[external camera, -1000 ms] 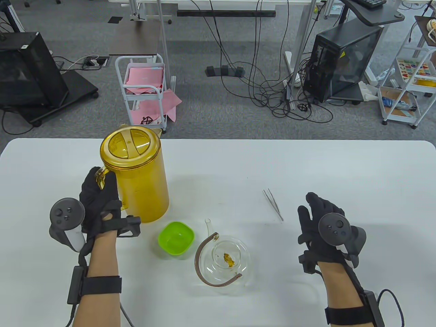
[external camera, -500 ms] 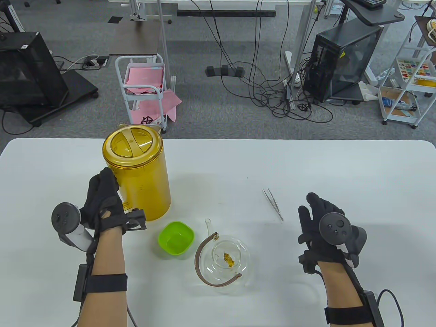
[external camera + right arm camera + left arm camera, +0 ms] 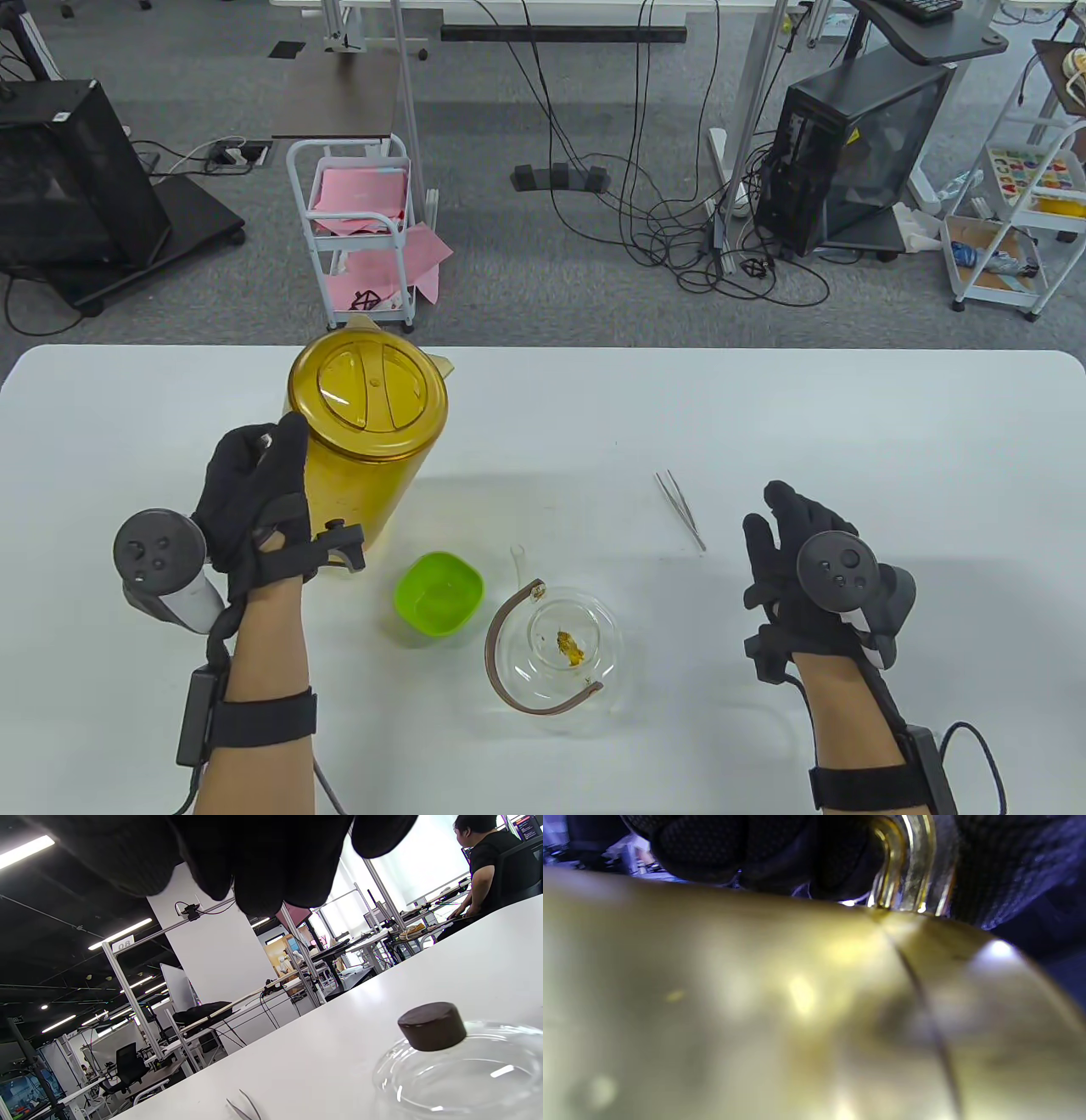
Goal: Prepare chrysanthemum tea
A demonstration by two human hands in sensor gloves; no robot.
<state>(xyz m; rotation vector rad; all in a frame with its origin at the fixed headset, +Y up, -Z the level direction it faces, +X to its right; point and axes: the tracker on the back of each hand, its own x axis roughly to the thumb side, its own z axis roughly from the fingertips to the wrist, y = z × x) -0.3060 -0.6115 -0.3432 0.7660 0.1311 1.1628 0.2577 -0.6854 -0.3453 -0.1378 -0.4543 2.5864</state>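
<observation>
Since a second ago your left hand (image 3: 254,501) has lifted and tilted the amber pitcher (image 3: 365,441) rightward, fingers curled round its handle. Your right hand (image 3: 793,560) hovers relaxed, holding nothing. On the white bench (image 3: 764,407) sits the glass teapot (image 3: 564,649); office cables lie beyond. The left wrist view is blurred.

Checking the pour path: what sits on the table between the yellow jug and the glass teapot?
In the table view, the green bowl sits between the yellow jug, gripped by the left hand, and the glass teapot.
</observation>
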